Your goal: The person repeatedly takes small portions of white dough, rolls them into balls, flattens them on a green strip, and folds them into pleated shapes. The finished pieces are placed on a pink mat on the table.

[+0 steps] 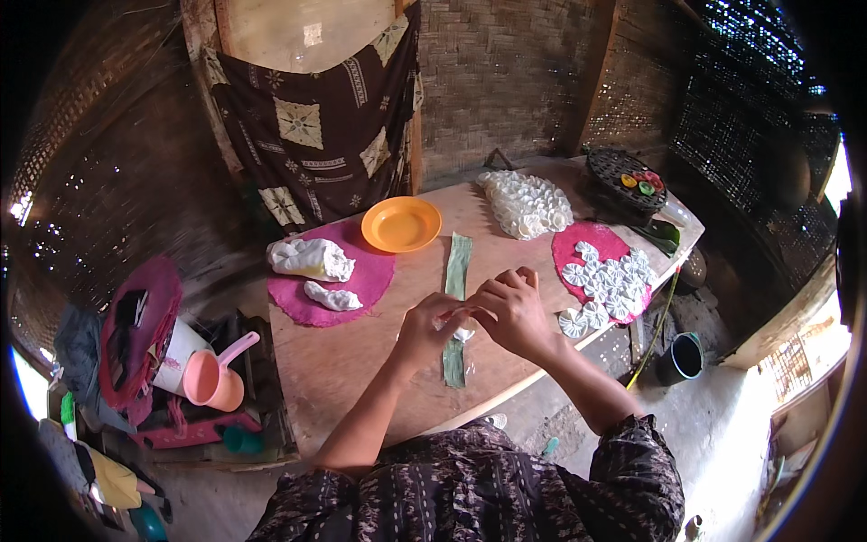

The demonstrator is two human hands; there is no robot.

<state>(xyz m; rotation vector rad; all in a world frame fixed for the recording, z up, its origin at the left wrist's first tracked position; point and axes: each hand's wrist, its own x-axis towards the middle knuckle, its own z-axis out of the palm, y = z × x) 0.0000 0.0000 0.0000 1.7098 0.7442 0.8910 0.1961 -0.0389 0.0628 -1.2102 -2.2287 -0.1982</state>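
My left hand [426,332] and my right hand [511,312] meet over the middle of the wooden table, fingertips pinched together. Between them is a small bit of white dough [464,334], mostly hidden by the fingers. Beneath the hands a long green leaf strip [458,262] lies on the tabletop, pointing away from me. To the left, a large lump of white dough [312,259] and a smaller dough piece [332,296] rest on a round magenta mat [293,304]. On the right, several white pleated dough rosettes [610,280] sit on a red-pink mat [568,242].
An orange plate [402,224] overlaps the magenta mat. Behind lies a heap of white rosettes [526,203], with a dark woven basket [603,167] holding small coloured pieces to its right. A pink dipper [217,375] stands low at left; a dark bucket [681,359] is on the floor at right.
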